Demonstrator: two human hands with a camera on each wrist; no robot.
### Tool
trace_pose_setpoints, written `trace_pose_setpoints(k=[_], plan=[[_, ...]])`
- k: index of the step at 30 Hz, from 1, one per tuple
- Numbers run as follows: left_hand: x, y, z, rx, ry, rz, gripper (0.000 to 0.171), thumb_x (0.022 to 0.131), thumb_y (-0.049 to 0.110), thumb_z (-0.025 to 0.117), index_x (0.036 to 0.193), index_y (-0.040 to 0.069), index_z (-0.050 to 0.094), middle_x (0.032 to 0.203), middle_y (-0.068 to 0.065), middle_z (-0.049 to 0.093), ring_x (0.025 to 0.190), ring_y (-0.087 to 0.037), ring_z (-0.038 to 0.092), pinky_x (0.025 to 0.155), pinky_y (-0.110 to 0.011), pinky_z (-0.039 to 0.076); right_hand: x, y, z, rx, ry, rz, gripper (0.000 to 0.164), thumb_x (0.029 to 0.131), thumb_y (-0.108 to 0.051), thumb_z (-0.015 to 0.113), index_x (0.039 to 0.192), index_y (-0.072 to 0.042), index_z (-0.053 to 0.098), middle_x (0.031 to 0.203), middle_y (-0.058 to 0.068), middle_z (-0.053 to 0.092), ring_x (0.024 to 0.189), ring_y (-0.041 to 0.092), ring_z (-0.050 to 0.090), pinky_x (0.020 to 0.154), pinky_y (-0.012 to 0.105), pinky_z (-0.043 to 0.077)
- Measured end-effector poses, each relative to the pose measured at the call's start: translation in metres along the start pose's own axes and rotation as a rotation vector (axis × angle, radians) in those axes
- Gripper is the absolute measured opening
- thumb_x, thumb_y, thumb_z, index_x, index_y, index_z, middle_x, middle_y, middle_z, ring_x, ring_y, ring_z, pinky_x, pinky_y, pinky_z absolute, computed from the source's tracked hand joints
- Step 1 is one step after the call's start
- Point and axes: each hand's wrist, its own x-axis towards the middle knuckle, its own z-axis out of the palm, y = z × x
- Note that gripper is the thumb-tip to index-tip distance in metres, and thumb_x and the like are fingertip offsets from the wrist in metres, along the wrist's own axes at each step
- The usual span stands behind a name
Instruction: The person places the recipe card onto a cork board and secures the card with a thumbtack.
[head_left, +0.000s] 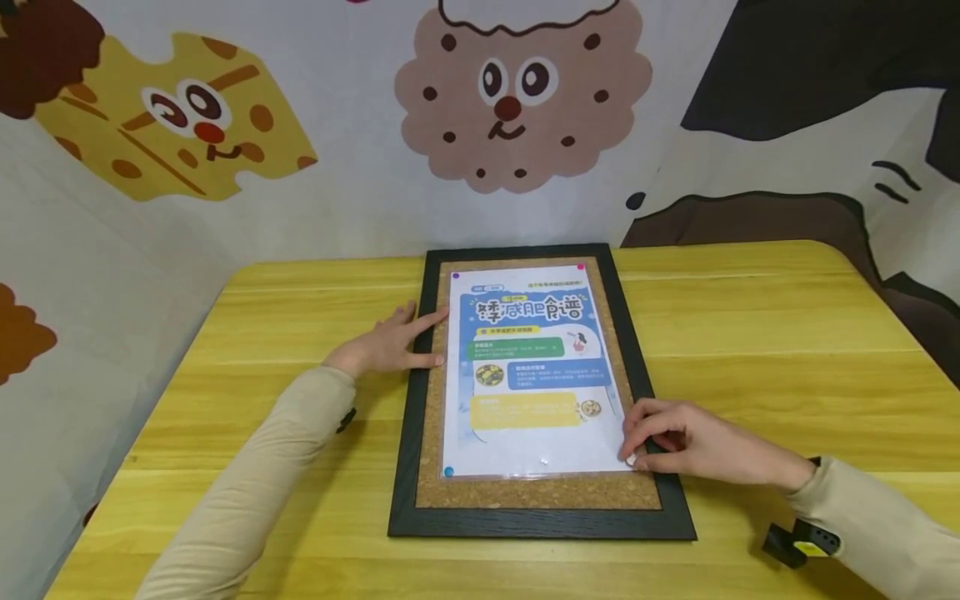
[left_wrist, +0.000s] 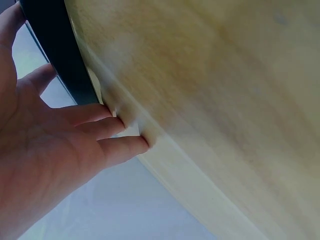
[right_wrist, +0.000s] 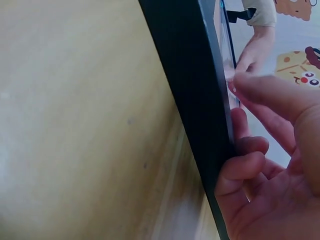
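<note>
A cork board (head_left: 547,493) with a black frame (head_left: 540,525) lies on the table, bearing a printed, glossy sheet (head_left: 517,454). At the sheet's lower right corner my right hand (head_left: 697,437) pinches a small white pushpin (head_left: 631,459) between thumb and forefinger, its other fingers curled by the frame. Spread over the frame's left side is my left hand (head_left: 386,342), thumb and forefinger reaching the sheet's left edge. In the left wrist view, the other fingers (left_wrist: 125,145) rest on the tabletop. A purple pin (head_left: 456,275), a pink pin (head_left: 581,267) and a blue pin (head_left: 449,472) mark the other corners.
The yellow wood-grain table (head_left: 750,333) extends on both sides of the board. A wall with cartoon food pictures (head_left: 360,167) stands right behind the table, close to the frame's far edge.
</note>
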Motion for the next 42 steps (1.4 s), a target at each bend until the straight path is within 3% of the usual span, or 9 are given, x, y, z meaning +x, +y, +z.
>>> trace_pose_setpoints(k=[6, 13, 17, 26, 34, 42], plan=[[-0.004, 0.000, 0.002, 0.001, 0.040, 0.003, 0.083, 0.093, 0.049, 0.060, 0.157, 0.023, 0.015, 0.156, -0.028, -0.002, 0.142, -0.045, -0.002, 0.109, -0.064, 0.008, 0.001, 0.000, 0.000, -0.009, 0.009, 0.000, 0.017, 0.089, -0.011, 0.070, 0.103, -0.020, 0.068, 0.101, -0.002, 0.060, 0.059, 0.008, 0.044, 0.047, 0.023, 0.039], [-0.006, 0.002, 0.003, 0.042, 0.102, 0.035, 0.077, 0.092, 0.049, 0.062, 0.155, 0.023, 0.026, 0.155, -0.029, 0.012, 0.140, -0.047, 0.014, 0.106, -0.063, 0.021, 0.002, -0.001, -0.002, 0.051, -0.023, 0.008, 0.012, 0.088, -0.008, 0.070, 0.094, -0.018, 0.072, 0.095, -0.001, 0.062, 0.063, 0.012, 0.048, 0.050, 0.022, 0.041], [-0.006, 0.002, 0.003, 0.070, 0.121, 0.059, 0.074, 0.092, 0.047, 0.063, 0.153, 0.022, 0.030, 0.153, -0.029, 0.018, 0.139, -0.047, 0.019, 0.106, -0.062, 0.023, 0.003, -0.002, -0.005, 0.079, -0.040, 0.025, 0.012, 0.087, -0.005, 0.071, 0.092, -0.016, 0.072, 0.093, -0.001, 0.062, 0.063, 0.012, 0.049, 0.052, 0.022, 0.042], [-0.003, 0.003, 0.005, 0.069, 0.139, 0.069, 0.073, 0.092, 0.045, 0.064, 0.153, 0.020, 0.033, 0.152, -0.030, 0.022, 0.139, -0.047, 0.021, 0.106, -0.062, 0.025, 0.009, -0.006, -0.007, 0.104, -0.066, 0.049, 0.009, 0.084, -0.005, 0.073, 0.087, -0.012, 0.071, 0.089, 0.002, 0.062, 0.063, 0.015, 0.047, 0.053, 0.022, 0.040], [-0.003, 0.003, 0.007, 0.047, 0.133, 0.062, 0.075, 0.091, 0.044, 0.065, 0.153, 0.018, 0.031, 0.152, -0.032, 0.019, 0.138, -0.049, 0.020, 0.104, -0.064, 0.025, 0.014, -0.012, -0.009, 0.037, -0.093, 0.076, 0.010, 0.081, -0.005, 0.076, 0.082, -0.014, 0.073, 0.085, -0.004, 0.063, 0.066, 0.009, 0.047, 0.054, 0.021, 0.040], [-0.007, 0.003, 0.008, 0.033, 0.130, 0.046, 0.075, 0.092, 0.043, 0.065, 0.153, 0.017, 0.030, 0.152, -0.033, 0.017, 0.138, -0.049, 0.019, 0.104, -0.064, 0.025, 0.021, -0.021, -0.007, 0.017, -0.091, 0.214, 0.015, 0.075, 0.000, 0.077, 0.075, -0.014, 0.074, 0.082, -0.006, 0.061, 0.070, 0.012, 0.050, 0.058, 0.021, 0.042]])
